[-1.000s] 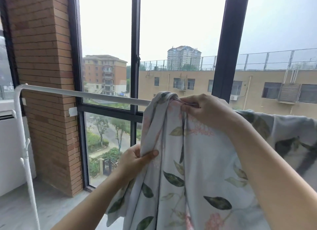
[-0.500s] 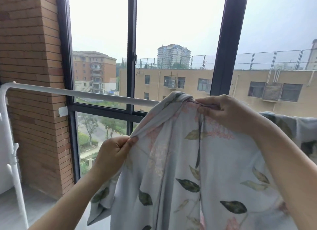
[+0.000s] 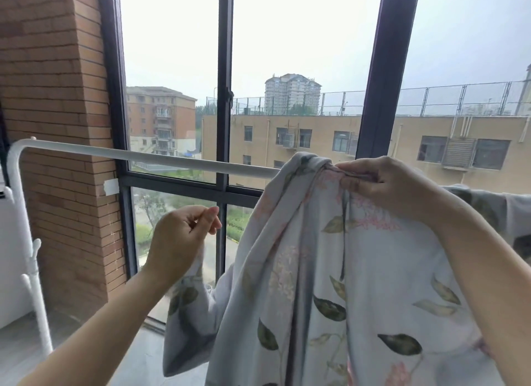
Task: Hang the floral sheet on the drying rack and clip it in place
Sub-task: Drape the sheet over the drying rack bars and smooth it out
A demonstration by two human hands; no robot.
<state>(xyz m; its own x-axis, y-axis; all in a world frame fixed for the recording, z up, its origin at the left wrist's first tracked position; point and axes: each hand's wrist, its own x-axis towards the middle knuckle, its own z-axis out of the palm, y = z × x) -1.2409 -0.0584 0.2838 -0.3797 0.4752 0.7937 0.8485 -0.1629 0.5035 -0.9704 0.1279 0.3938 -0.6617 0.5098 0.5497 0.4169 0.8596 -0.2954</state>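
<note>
The floral sheet [image 3: 359, 285], pale grey with green leaves and pink flowers, hangs bunched over the white top bar of the drying rack [image 3: 172, 158]. My right hand [image 3: 385, 187] pinches the gathered top fold right at the bar. My left hand [image 3: 184, 236] is lower and to the left, fingers curled with thumb against fingertips. A loose flap of the sheet hangs from under its heel, and the contact is hidden behind the hand. More sheet lies over the bar at the far right. No clip is in view.
The rack's left upright [image 3: 31, 270] with small hooks stands before a brick pillar [image 3: 57, 127]. Directly behind the bar is a dark-framed window [image 3: 224, 98]. A grey floor [image 3: 86, 357] lies below.
My left hand has risen and moved left, away from the main drape, and the sheet is no longer stretched between my hands. My right hand stays pinching the fold at the bar.
</note>
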